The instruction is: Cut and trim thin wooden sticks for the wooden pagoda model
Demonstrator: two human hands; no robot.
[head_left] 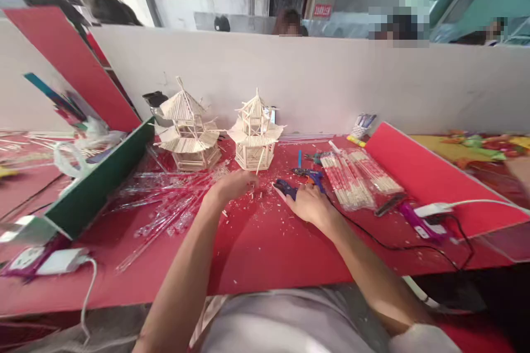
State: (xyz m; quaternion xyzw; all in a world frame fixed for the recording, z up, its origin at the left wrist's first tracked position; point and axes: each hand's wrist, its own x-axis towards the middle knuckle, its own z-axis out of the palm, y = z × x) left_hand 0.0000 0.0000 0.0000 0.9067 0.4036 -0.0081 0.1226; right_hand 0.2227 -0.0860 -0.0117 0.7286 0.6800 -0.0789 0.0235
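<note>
Just beyond cutters (286, 188): glue gun (316, 177), then bundled sticks (343, 181).

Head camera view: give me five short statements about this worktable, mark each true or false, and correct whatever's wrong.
1. Two stick-built pagodas stand on the red table. True.
2. The right hand rests on the packets of sticks. False: it is on a dark blue hand tool.
3. A pale stick rises by the left hand's fingertips. True.
4. The green board stands right of both hands. False: it stands to their left.
5. The packets of sticks lie left of the pagodas. False: they lie right.
</note>
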